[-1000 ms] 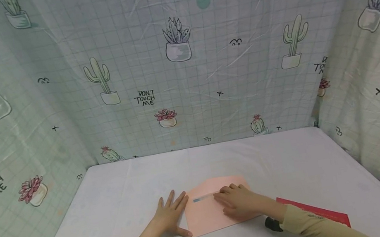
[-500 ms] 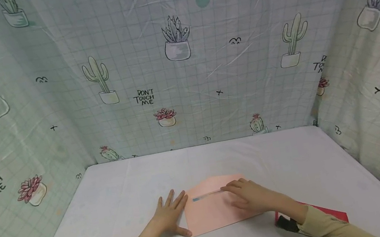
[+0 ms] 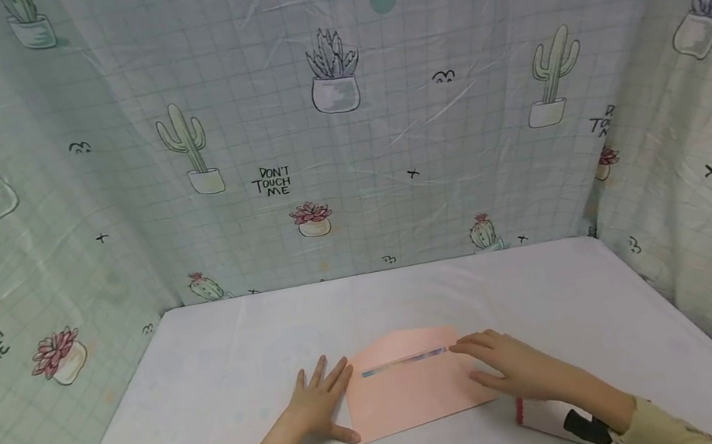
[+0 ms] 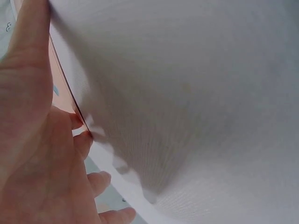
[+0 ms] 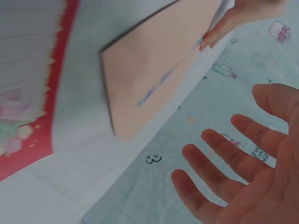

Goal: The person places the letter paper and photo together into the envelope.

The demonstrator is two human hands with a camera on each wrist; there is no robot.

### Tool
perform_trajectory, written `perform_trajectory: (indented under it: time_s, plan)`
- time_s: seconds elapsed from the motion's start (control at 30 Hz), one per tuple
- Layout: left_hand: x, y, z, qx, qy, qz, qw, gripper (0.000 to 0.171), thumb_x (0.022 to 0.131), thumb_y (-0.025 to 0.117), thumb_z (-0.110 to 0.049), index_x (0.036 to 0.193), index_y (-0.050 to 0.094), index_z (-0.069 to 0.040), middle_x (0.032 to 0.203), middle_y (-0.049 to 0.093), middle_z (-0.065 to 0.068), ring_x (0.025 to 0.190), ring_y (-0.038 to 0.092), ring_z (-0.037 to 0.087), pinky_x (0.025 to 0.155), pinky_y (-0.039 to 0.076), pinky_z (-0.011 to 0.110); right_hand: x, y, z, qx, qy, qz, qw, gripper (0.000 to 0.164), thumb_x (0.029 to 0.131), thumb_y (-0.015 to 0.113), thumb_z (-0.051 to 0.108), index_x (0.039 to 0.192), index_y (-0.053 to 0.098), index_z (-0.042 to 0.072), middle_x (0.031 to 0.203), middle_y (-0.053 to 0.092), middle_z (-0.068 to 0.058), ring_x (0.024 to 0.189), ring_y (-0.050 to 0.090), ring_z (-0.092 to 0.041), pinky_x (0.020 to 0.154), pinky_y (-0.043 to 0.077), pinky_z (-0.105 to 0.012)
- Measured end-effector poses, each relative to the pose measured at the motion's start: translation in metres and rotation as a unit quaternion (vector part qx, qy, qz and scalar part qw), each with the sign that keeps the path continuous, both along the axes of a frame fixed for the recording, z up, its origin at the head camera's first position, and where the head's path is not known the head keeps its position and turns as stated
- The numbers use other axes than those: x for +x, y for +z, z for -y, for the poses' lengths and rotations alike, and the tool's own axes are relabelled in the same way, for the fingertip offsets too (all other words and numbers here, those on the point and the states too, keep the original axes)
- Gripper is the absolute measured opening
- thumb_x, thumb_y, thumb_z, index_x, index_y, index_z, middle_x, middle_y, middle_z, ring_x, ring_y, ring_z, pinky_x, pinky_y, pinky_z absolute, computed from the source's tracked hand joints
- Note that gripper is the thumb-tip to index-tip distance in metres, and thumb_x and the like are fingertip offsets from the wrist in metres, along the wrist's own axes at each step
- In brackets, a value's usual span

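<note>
A pink envelope (image 3: pixel 414 401) with its pointed side away from me lies on the white table. Across its upper part runs a narrow, blue patterned strip (image 3: pixel 404 362) that looks like decorative tape. My left hand (image 3: pixel 319 405) rests with fingers spread at the envelope's left edge, fingertips and thumb on its two left corners. My right hand (image 3: pixel 503 366) hovers at the envelope's right side, fingertips by the strip's right end, fingers loosely extended with nothing between them. In the right wrist view its palm (image 5: pixel 252 196) faces the camera.
A red-bordered letter sheet (image 5: pixel 39 135) with ruled lines and a printed pattern lies to the right, partly under my right forearm. Dark straps (image 3: pixel 584 427) sit at my wrists. A cactus-print curtain (image 3: pixel 346 161) stands behind the table (image 3: pixel 261 332) and along both sides.
My right hand has slid rightward along the strip and off its right end, uncovering more of it. The left hand and envelope stay in place.
</note>
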State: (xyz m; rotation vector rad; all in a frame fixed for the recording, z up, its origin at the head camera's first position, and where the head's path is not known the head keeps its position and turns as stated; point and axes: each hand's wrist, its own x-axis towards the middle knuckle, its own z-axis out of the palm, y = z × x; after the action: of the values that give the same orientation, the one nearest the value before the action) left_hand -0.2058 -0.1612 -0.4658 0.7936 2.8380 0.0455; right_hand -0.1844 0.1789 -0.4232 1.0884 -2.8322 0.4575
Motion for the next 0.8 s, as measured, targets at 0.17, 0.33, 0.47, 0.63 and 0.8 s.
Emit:
perform_trajectory:
  time_s: [0.17, 0.33, 0.47, 0.63, 0.8]
  plan:
    - [-0.001, -0.001, 0.0, 0.004, -0.001, 0.002, 1.0, 0.107, 0.059, 0.067, -0.062, 0.14, 0.026, -0.006, 0.149, 0.02, 0.01, 0.135, 0.013, 0.042, 0.1, 0.017, 0.066, 0.01, -0.003, -0.013, 0.014, -0.009, -0.009, 1.0, 0.04, 0.09, 0.051, 0.029, 0.128, 0.047, 0.016, 0.124, 0.052, -0.001, 0.11, 0.052, -0.02, 0.084, 0.047, -0.041]
    - [-0.001, -0.001, 0.001, 0.007, -0.003, 0.002, 1.0, 0.107, 0.059, 0.067, -0.062, 0.139, 0.026, -0.006, 0.149, 0.021, 0.01, 0.135, 0.013, 0.043, 0.1, 0.017, 0.067, 0.016, -0.01, -0.025, 0.027, -0.017, -0.049, 0.998, 0.043, 0.086, 0.057, 0.026, 0.128, 0.047, 0.018, 0.121, 0.054, 0.004, 0.101, 0.053, -0.011, 0.078, 0.048, -0.036]
    - [0.0, -0.001, 0.001, 0.003, -0.002, 0.0, 1.0, 0.106, 0.059, 0.067, -0.062, 0.139, 0.026, -0.006, 0.149, 0.021, 0.01, 0.134, 0.014, 0.043, 0.099, 0.018, 0.067, 0.018, -0.016, -0.037, 0.041, -0.038, -0.084, 0.995, 0.046, 0.082, 0.062, 0.028, 0.125, 0.051, 0.019, 0.119, 0.056, 0.007, 0.099, 0.052, -0.008, 0.076, 0.046, -0.035]
    - [0.0, -0.002, 0.001, 0.005, -0.003, -0.001, 1.0, 0.107, 0.058, 0.067, -0.062, 0.139, 0.026, -0.006, 0.149, 0.02, 0.01, 0.134, 0.014, 0.043, 0.099, 0.018, 0.067, 0.019, -0.021, -0.054, 0.061, -0.047, -0.126, 0.989, 0.045, 0.076, 0.068, 0.032, 0.118, 0.056, 0.022, 0.115, 0.058, 0.006, 0.101, 0.052, -0.012, 0.077, 0.046, -0.038]
    - [0.0, -0.002, 0.0, 0.006, -0.002, 0.001, 1.0, 0.107, 0.058, 0.067, -0.062, 0.139, 0.025, -0.007, 0.149, 0.02, 0.01, 0.134, 0.014, 0.043, 0.099, 0.018, 0.067, 0.02, -0.028, -0.068, 0.078, -0.029, -0.157, 0.984, 0.044, 0.075, 0.068, 0.04, 0.115, 0.058, 0.024, 0.118, 0.056, 0.001, 0.104, 0.05, -0.015, 0.077, 0.045, -0.04]
